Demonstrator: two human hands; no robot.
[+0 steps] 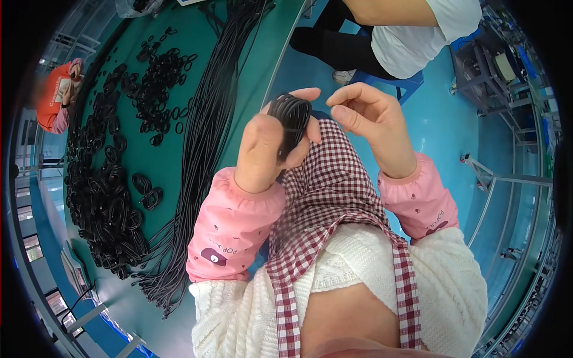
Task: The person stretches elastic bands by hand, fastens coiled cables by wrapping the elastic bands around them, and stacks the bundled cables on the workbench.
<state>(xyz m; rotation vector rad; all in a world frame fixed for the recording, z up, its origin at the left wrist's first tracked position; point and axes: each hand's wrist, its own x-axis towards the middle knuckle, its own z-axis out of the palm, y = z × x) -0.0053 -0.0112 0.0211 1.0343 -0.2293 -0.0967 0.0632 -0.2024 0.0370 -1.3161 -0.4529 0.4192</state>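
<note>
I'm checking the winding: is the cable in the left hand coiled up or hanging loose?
Coiled up: the black cable shows loops side by side in the left hand.

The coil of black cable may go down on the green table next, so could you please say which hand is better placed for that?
Probably the left hand: it holds the coil and is nearer the table. The right hand is apart from the coil and farther off.
</note>
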